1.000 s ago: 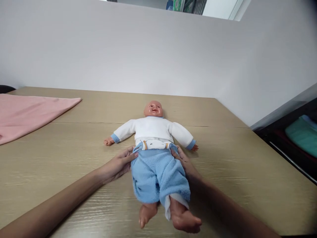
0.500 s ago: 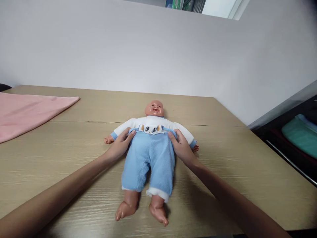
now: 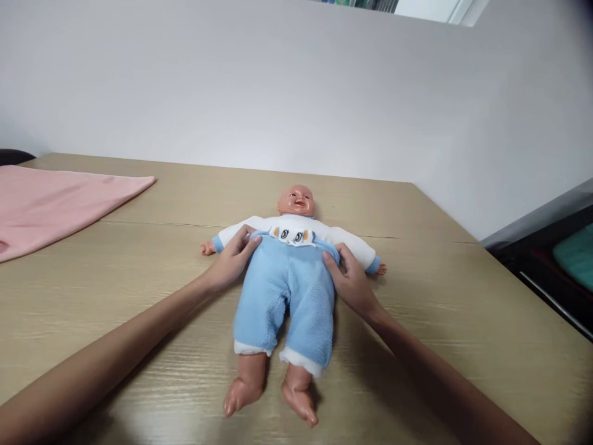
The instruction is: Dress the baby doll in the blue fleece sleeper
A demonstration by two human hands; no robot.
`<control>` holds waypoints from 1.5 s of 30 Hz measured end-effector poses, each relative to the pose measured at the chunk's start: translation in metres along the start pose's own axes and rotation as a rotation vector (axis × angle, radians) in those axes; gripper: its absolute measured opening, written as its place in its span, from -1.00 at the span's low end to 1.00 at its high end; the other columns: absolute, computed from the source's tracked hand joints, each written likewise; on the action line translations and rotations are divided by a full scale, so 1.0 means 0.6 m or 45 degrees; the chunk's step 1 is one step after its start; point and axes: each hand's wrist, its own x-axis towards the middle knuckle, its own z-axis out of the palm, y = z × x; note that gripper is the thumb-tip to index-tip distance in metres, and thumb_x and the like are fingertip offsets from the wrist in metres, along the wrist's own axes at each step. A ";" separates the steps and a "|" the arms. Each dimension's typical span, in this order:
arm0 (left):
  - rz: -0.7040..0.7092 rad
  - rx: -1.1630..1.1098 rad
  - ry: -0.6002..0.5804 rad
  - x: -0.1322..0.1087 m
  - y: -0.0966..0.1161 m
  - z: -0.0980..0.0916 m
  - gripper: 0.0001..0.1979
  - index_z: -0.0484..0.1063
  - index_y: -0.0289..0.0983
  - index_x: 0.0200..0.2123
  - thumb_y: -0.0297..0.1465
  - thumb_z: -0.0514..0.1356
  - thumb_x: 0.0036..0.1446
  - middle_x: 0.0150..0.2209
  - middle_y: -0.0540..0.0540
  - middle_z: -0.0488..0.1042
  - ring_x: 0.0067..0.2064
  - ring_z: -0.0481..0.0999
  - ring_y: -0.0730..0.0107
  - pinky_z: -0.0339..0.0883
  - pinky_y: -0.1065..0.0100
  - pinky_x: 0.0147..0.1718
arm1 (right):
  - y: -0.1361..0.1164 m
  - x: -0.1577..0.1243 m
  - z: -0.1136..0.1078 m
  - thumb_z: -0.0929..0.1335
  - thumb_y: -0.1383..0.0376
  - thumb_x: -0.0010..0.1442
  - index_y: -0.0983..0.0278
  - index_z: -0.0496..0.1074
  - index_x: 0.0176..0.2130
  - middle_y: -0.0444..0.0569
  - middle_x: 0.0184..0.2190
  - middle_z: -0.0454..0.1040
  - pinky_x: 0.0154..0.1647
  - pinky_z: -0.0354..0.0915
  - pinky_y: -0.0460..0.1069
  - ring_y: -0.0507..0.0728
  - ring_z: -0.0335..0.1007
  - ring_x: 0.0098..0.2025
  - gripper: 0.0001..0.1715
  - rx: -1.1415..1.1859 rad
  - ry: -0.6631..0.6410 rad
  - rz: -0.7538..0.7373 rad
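A baby doll lies on its back on the wooden table, head away from me and bare feet towards me. It wears a white top with blue cuffs and fluffy light-blue trousers with white hems. An animal face with two eyes shows at the middle of the waist. My left hand pinches the trousers' waistband at its left side. On the opposite side, my right hand grips the same waistband between thumb and fingers. The doll's arms stretch out sideways beyond both hands.
A pink cloth lies spread on the table at the left. Behind the table rises a pale wall. Beyond the right edge is a dark object with a green cloth on it.
The waistband sits slightly higher on the doll's front, and the straight pull on its sides has eased. Both hands keep hold of it. The whole view has shifted a little.
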 end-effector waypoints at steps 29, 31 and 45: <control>-0.364 -0.664 -0.007 -0.006 -0.012 -0.001 -0.73 0.61 -0.21 -0.29 -0.18 0.47 0.03 -0.27 -0.13 0.68 -0.16 0.63 0.02 0.49 0.14 -0.14 | 0.019 -0.022 0.000 0.56 -0.19 0.08 0.11 0.59 0.02 0.03 0.05 0.71 0.33 0.44 0.27 0.37 0.57 0.22 -0.34 0.867 -0.077 0.536; -0.365 -0.582 0.028 0.002 -0.017 -0.020 -0.68 0.63 -0.21 -0.29 -0.11 0.48 0.01 -0.30 -0.13 0.67 -0.25 0.59 0.07 0.43 0.17 -0.24 | 0.010 -0.020 -0.004 0.54 -0.20 0.08 0.15 0.61 -0.05 0.08 0.02 0.72 0.29 0.46 0.28 0.41 0.58 0.19 -0.38 0.813 -0.095 0.485; -0.135 -0.582 0.012 -0.004 -0.021 -0.018 -0.63 0.45 -0.20 -0.23 -0.06 0.43 0.25 -0.29 0.01 0.40 -0.27 0.34 0.35 0.25 0.36 -0.27 | 0.044 -0.026 0.001 0.42 -0.15 0.31 0.15 0.44 -0.07 -0.01 -0.12 0.57 0.20 0.42 0.17 0.26 0.51 0.02 -0.53 0.365 0.101 0.188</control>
